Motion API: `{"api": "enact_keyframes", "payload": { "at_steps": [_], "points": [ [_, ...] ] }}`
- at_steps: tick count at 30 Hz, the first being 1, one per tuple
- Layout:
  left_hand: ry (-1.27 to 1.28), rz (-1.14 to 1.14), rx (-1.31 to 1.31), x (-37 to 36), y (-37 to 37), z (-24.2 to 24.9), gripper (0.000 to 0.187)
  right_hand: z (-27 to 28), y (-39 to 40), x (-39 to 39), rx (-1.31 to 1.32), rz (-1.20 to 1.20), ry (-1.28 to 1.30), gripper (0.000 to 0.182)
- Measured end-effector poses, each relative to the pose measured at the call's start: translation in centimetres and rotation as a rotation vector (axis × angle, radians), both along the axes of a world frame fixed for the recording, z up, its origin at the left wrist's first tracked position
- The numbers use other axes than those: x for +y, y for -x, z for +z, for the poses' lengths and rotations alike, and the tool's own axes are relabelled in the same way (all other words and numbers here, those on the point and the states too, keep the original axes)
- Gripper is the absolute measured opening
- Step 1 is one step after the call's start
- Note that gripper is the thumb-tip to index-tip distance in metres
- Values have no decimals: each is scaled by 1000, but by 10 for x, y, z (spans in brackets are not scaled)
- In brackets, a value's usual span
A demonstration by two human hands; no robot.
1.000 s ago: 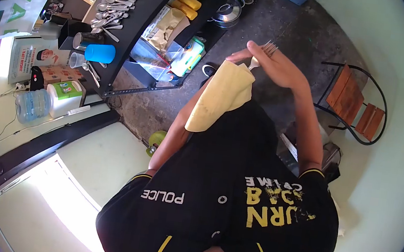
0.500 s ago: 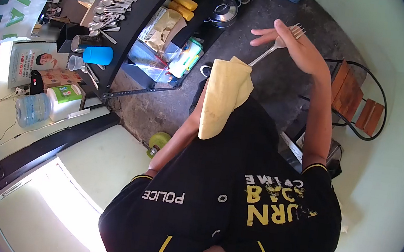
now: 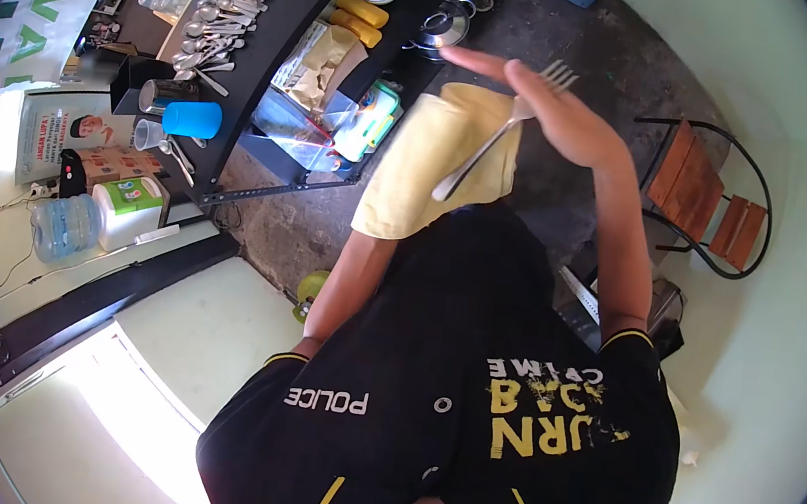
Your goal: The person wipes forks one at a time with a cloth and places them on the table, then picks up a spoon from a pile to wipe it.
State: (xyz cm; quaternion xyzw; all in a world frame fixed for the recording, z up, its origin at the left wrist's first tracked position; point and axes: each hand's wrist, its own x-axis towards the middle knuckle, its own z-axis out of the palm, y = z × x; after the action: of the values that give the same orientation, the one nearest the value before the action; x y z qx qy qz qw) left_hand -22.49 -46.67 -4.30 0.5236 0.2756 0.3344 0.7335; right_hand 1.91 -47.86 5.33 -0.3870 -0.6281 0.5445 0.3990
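Above the dark floor [image 3: 552, 28], held out before a black shirt [image 3: 468, 381]: right hand [image 3: 561, 120] raised, fingers closed around the neck of a fork [image 3: 499, 133], tines up, handle slanting down and left across a yellow cloth [image 3: 435, 155]. Draped over the left hand, that cloth, hanging in folds just beside the fork handle, perhaps touching it; left hand itself hidden beneath the fabric, so grip impossible to tell, only the forearm showing below. Off to the left, a long black table [image 3: 278, 45] carrying rows of spoons and forks [image 3: 216, 17], a blue cup [image 3: 193, 117] lying on its side near a metal cup [image 3: 156, 93]. On a lower shelf, yellow bottles [image 3: 357, 17], a clear plastic bag [image 3: 298, 123]. Farther left, a water jug [image 3: 65, 223] on its side. At right, a wood-slatted chair [image 3: 702, 203], well apart from both hands.
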Motion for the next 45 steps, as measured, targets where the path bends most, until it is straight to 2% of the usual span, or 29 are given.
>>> {"api": "enact_keyframes", "payload": {
  "at_steps": [3, 6, 9, 12, 15, 18, 20, 21, 23, 25, 26, 27, 29, 33, 34, 36, 37, 38, 40, 43, 45],
  "points": [
    [90, -27, -43, -5, -11, 10, 54, -7, 15, 0, 20, 49, 246, 56],
    [167, -18, -63, -11, -14, 11, 55, -3, 21, -1, -3, -11, 176, 53],
    [238, 20, -48, -19, -11, 12, 55, 6, 21, -2, -165, -71, 180, 53],
    [286, 79, -4, -27, -6, 24, 56, -15, 20, 4, -292, -210, -163, 53],
    [266, 119, 86, -32, -6, 35, 58, -18, 16, 5, -198, -255, -14, 55],
    [38, 44, 38, -33, 4, -45, 59, -19, 12, 8, -222, -323, 25, 57],
    [129, 35, 100, -37, 9, -51, 60, -22, 8, 11, -207, -343, 19, 60],
    [174, 31, 131, -39, 12, -51, 61, -23, 6, 12, -193, -348, 9, 61],
    [292, 39, 7, -39, 13, 3, 61, -26, 3, 14, -179, -359, -2, 61],
    [274, 17, -72, -39, 17, 6, 61, -26, 2, 15, -182, -375, -25, 62],
    [198, -9, -87, -42, 22, -23, 61, -25, 2, 16, -190, -386, -42, 63],
    [121, -34, -102, -41, 22, -28, 61, -24, 2, 16, -199, -396, -60, 64],
    [156, -17, -59, -43, 24, -35, 63, -24, -5, 20, -216, -398, -48, 64],
    [213, 11, -164, -48, 26, -15, 69, -15, -16, 24, -265, -396, -86, 66],
    [229, 18, -113, -48, 28, -13, 67, -13, -19, 25, -290, -404, -115, 67],
    [259, 34, -14, -47, 33, -11, 63, -13, -47, 31, -278, -559, -137, 69],
    [182, 13, -21, -45, 35, -18, 60, -11, -63, 32, -271, -636, -148, 71],
    [104, -8, -28, -40, 36, -31, 56, -4, -79, 30, -228, -585, -105, 71],
    [191, -2, -159, -32, 37, -41, 49, 17, -73, 22, -170, -503, -127, 72],
    [695, 64, -530, -28, 38, -49, 44, 15, -58, 18, -166, -360, -84, 76],
    [696, 68, -508, -25, 32, -51, 41, 16, -31, 18, -192, -191, -2, 77]
  ]
}}
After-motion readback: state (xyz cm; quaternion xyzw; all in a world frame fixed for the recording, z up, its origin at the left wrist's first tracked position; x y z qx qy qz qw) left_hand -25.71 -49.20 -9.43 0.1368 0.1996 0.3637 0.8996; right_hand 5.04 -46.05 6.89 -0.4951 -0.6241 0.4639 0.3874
